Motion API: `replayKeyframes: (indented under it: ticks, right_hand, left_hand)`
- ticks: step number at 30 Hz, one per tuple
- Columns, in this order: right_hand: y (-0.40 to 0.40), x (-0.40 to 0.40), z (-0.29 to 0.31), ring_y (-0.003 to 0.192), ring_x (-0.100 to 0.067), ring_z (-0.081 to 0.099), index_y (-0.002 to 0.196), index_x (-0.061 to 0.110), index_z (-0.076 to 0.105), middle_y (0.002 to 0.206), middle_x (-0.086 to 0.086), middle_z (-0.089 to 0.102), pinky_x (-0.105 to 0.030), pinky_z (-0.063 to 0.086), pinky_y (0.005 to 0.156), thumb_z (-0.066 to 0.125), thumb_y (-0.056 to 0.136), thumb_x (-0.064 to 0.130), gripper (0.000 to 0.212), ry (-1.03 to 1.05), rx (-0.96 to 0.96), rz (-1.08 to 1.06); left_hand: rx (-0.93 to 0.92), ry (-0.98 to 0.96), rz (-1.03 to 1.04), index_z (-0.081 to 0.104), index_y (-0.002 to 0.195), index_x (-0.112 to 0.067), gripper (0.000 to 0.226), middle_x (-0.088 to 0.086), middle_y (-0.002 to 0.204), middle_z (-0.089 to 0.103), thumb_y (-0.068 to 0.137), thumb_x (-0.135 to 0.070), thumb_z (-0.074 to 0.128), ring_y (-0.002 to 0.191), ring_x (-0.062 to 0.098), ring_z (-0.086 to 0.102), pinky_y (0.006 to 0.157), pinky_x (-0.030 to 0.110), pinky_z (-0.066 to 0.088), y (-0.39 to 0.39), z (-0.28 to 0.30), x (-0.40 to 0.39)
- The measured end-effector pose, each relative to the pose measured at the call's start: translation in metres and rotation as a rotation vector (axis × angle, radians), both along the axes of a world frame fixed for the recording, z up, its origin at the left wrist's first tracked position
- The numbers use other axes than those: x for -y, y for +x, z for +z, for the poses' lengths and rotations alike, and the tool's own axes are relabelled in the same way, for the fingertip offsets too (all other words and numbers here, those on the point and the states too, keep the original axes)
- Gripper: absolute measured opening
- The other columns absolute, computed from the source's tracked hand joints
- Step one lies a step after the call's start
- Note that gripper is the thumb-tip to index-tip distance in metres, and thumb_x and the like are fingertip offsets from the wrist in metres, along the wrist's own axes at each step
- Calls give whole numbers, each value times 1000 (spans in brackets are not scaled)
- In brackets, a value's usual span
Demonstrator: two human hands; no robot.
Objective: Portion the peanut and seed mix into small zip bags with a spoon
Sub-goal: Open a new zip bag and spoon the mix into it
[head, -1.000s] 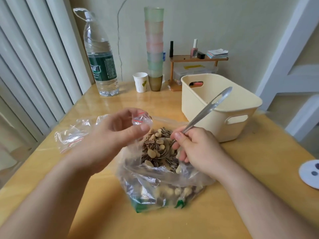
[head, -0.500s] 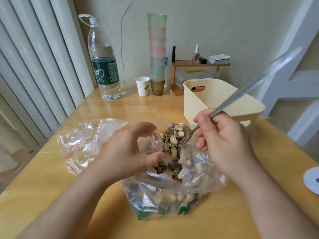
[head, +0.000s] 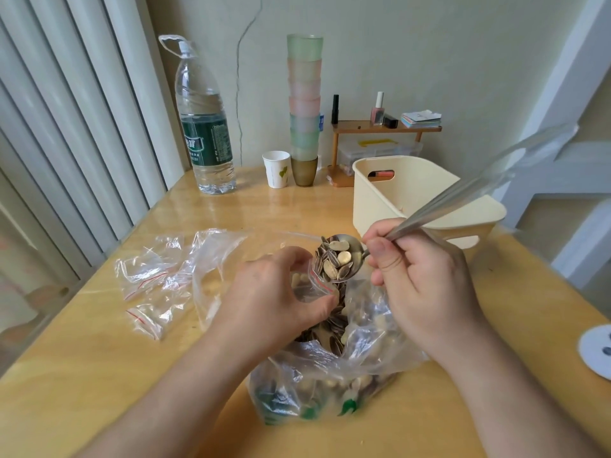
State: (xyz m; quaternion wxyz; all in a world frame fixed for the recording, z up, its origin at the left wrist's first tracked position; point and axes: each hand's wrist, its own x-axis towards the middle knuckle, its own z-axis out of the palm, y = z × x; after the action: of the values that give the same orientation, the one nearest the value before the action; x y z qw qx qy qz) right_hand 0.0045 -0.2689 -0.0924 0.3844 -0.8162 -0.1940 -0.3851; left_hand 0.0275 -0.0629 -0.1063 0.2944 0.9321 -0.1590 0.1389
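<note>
left hand [head: 274, 292] pinches small zip bag [head: 312, 282] | right hand [head: 420, 279] grips loaded spoon [head: 350, 256]

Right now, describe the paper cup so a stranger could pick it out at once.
Look to the table's far edge by the wall, between the water bottle and the tall cup stack. The paper cup stands just left of that stack's brown base. It alone is white and opaque, with a small green leaf print; its neighbours are tinted or clear.
</note>
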Motion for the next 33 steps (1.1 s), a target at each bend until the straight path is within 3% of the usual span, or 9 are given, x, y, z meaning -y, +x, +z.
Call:
replayKeyframes:
  ticks: [3, 6, 11, 17, 21, 25, 30, 33]
  right_hand:
    - [-1, -3, 0, 71, -6, 61, 96, 12, 69, 83, 12, 59, -17, 47, 72, 54, 106, 23, 22, -66, 45, -2]
    - [0, -5, -3, 72, -5, 57, 97, 8, 71, 87, 7, 61, -10, 40, 74, 57, 105, 19, 20, -140, 52, 9]
    - [0, -6, -3, 75, -11, 55, 98, 5, 72, 86, 3, 61, -17, 43, 75, 56, 105, 17, 21, -186, 84, 28]
    - [-4, -8, -2, 78, -18, 59, 100, 5, 73, 89, -4, 65, -19, 46, 78, 57, 103, 18, 21, -225, 109, -3]
    - [-6, -10, -2, 77, -24, 61, 100, 9, 73, 89, -3, 63, -31, 47, 73, 62, 102, 13, 12, -192, 52, 16]
    - [-5, -9, -4, 77, -26, 61, 100, 6, 74, 87, -6, 63, -34, 47, 69, 65, 99, 7, 9, -168, 75, 39]
    - [-1, -6, -5, 76, -16, 60, 98, 8, 72, 86, -2, 60, -27, 47, 73, 56, 106, 20, 21, -84, 64, 31]
    - [1, -7, -6, 74, -19, 61, 99, 13, 70, 85, -1, 60, -34, 49, 71, 50, 109, 25, 25, -82, 67, 37]
  left_hand:
    - [3, 10, 18, 66, 129, -28, 68, -17, 117, 71, 72, -62, 82, 117, 6, 63, 90, 13, 37, 1, -2, 1]
    - [7, -5, 31, 66, 128, -29, 67, -18, 116, 71, 72, -62, 83, 115, 4, 63, 86, 12, 37, 2, -4, 1]
    - [9, -29, 50, 66, 123, -30, 64, -18, 111, 71, 71, -63, 81, 107, 1, 60, 74, 6, 35, 2, -5, 0]
    - [26, -41, 58, 67, 127, -27, 68, -15, 112, 73, 70, -64, 79, 112, 4, 64, 82, 13, 40, 4, -7, 1]
    - [30, -58, 63, 67, 124, -29, 65, -17, 108, 72, 70, -63, 81, 109, 3, 64, 75, 3, 37, 4, -6, 0]
    - [32, -75, 71, 68, 123, -30, 65, -18, 105, 73, 69, -65, 80, 108, 1, 65, 81, 16, 46, 5, -7, -2]
    - [-7, -129, 82, 70, 120, -32, 63, -20, 95, 70, 68, -66, 81, 92, -9, 62, 72, 0, 40, 6, -5, -5]
    - [-17, -137, 92, 69, 119, -33, 63, -23, 91, 67, 68, -67, 82, 88, -13, 58, 70, 0, 39, 7, -4, -7]
